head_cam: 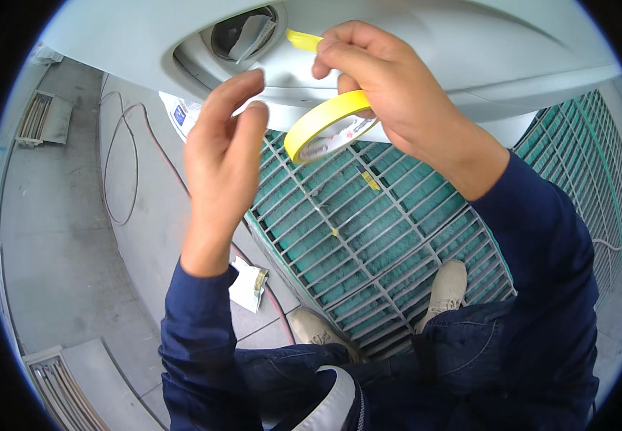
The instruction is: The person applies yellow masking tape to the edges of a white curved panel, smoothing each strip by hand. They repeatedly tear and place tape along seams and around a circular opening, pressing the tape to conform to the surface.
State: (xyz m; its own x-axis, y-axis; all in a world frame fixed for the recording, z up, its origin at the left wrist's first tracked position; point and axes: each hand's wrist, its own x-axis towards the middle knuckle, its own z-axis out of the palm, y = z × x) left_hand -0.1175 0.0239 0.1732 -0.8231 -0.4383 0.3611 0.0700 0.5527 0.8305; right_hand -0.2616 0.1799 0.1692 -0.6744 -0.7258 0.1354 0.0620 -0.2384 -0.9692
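My right hand (375, 81) grips a roll of yellow masking tape (321, 116), its fingers curled through the core. Between its thumb and forefinger a short strip of yellow tape (303, 40) sticks out to the left. My left hand (224, 134) holds nothing; its thumb and fingers are apart, left of the roll. Both hands are in front of a pale car body panel (397, 48), which looks like a bumper. In its recess is a round opening (246, 33) with a crumpled piece of paper or film in it.
Below is a metal floor grating (354, 215) over green filter material, with tape scraps (369, 180) on it. A reddish hose (168, 161) runs across the floor at left. A white paper piece (249, 285) lies by my left shoe (316, 328). Slatted floor vents (36, 116) lie farther left.
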